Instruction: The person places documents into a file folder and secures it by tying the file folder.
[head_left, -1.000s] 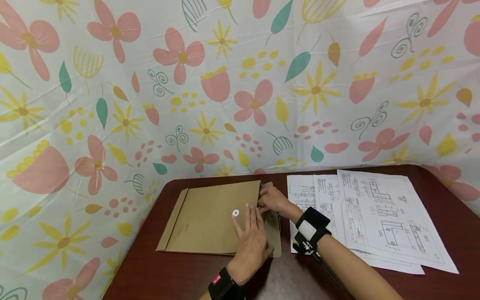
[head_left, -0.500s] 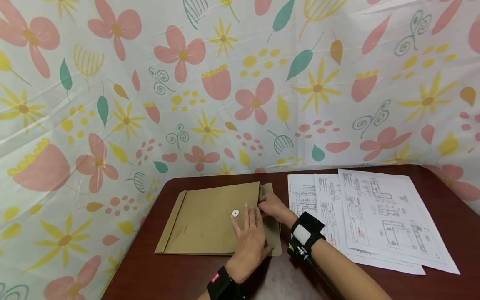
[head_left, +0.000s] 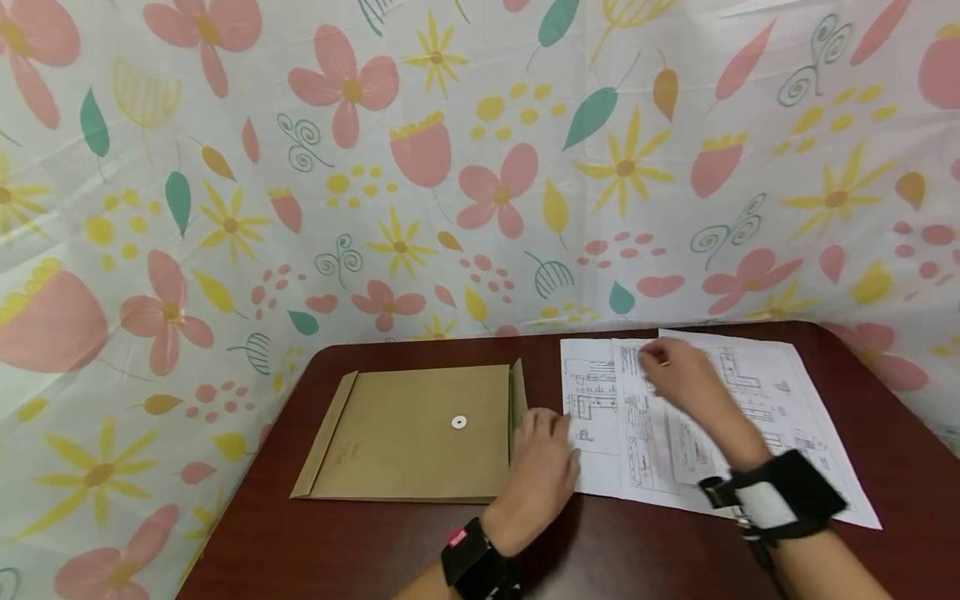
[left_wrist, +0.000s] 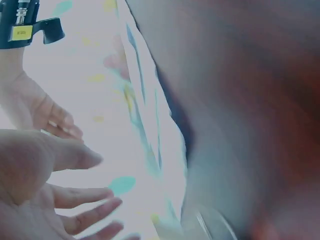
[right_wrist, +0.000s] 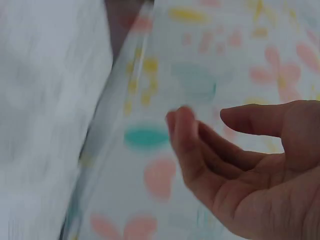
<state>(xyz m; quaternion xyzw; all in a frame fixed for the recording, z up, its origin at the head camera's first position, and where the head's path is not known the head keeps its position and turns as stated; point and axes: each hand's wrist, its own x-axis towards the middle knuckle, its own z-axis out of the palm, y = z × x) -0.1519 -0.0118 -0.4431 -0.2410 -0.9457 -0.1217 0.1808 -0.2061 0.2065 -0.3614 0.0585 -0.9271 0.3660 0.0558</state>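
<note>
A brown kraft document envelope (head_left: 412, 450) lies flat, a white round button (head_left: 459, 422) on its face. Its flap (head_left: 518, 385) stands partly raised along the right edge. My left hand (head_left: 542, 467) is at this flap, fingertips over its right side; the left wrist view shows that hand's thumb (left_wrist: 75, 155) apart from its straight fingers. My right hand (head_left: 690, 383) is over the sheets of technical drawings (head_left: 592, 454). Seen in the right wrist view, its fingers (right_wrist: 187, 150) are loosely bent, the thumb apart, nothing between them.
The drawings overlap in a fanned stack, its topmost sheet (head_left: 806, 450) reaching furthest right. All this lies on a dark reddish-brown table (head_left: 360, 550). Behind its far edge hangs a white flower-printed cloth (head_left: 502, 275). A black band with a cable (head_left: 780, 496) is round the right wrist.
My right hand has left the envelope's opening and moved right over the drawings. My left hand has slid off the envelope's face to the flap, which has tilted up from lying flat.
</note>
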